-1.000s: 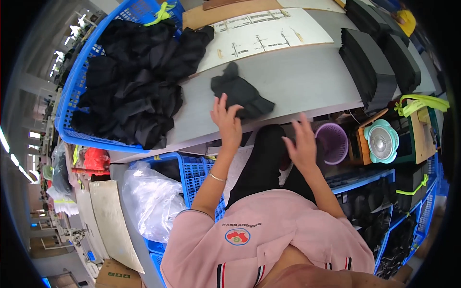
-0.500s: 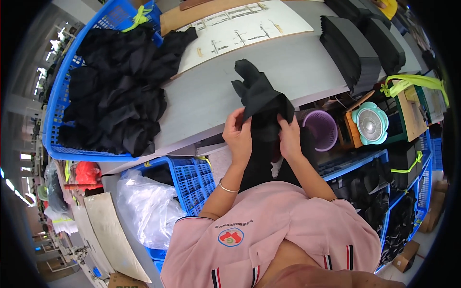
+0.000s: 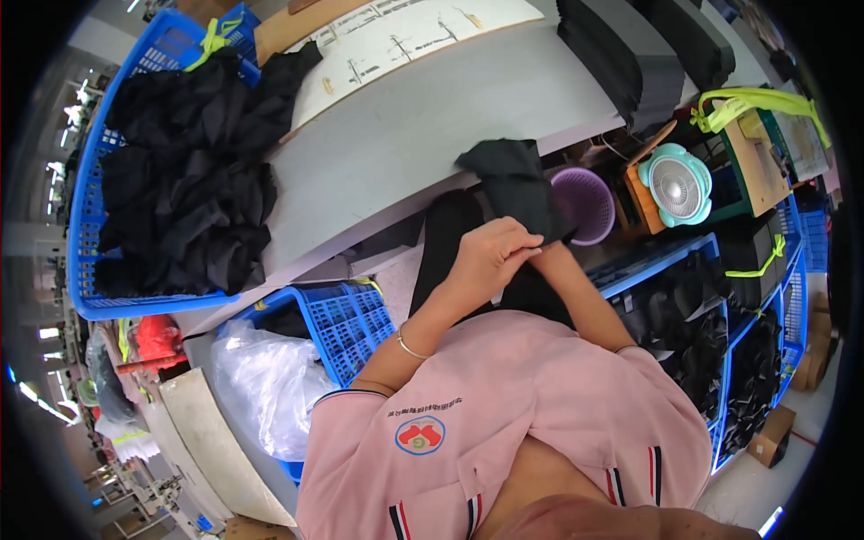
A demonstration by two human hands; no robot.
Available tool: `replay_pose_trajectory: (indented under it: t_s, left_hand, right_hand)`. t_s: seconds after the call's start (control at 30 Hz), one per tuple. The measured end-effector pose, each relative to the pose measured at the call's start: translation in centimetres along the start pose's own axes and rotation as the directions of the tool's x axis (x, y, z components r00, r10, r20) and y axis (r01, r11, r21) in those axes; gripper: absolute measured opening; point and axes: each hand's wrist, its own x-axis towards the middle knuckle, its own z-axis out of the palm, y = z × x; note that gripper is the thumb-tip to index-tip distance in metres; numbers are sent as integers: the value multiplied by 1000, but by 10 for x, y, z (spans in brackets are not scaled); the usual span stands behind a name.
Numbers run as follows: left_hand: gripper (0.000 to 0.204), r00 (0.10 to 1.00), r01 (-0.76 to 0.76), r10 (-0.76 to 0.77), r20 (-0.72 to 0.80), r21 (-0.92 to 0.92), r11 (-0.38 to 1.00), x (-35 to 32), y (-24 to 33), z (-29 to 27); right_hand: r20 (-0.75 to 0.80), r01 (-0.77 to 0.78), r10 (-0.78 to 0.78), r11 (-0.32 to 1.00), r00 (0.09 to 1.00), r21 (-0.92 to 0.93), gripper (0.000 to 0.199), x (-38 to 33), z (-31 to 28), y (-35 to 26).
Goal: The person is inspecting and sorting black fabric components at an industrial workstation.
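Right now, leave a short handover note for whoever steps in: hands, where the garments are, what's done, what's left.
Left hand: closed on the black garment at the table edge, near the lap.
Right hand: mostly hidden behind the left, at the same garment; its grip cannot be seen.
Garment: top drapes over the grey table edge, rest hangs toward the lap.
Done: this one piece is out of the pile.
Left: a heap of black garments fills the blue basket on the table's left.

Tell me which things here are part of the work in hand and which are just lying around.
In hand:
left hand
right hand, mostly hidden
black garment

Lying about:
blue basket of black clothes
purple basket
small fan
paper pattern
clear plastic bag
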Motion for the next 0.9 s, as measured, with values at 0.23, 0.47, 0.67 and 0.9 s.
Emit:
replay_pose_trajectory:
  t_s: [0.23, 0.47, 0.67, 0.9]
  left_hand:
    - [14, 972, 218, -187, 141, -248, 944, -45, 20, 35]
    - [21, 954, 98, -102, -281, -27, 995, -16, 1, 1]
    - [23, 964, 256, -218, -156, 304, 918, 25, -58, -3]
    - [42, 939, 78, -61, -339, 34, 996, 7, -13, 10]
  right_hand:
    - [66, -44, 347, -72, 936, 996, 49, 39, 14, 17]
    - [-35, -17, 138, 361, 990, 932, 54, 21, -6, -34]
    - [-117, -46, 104, 908, 988, 416, 39, 25, -22, -79]
    - [-347, 51, 33, 972, 937, 231, 25, 41, -56, -45]
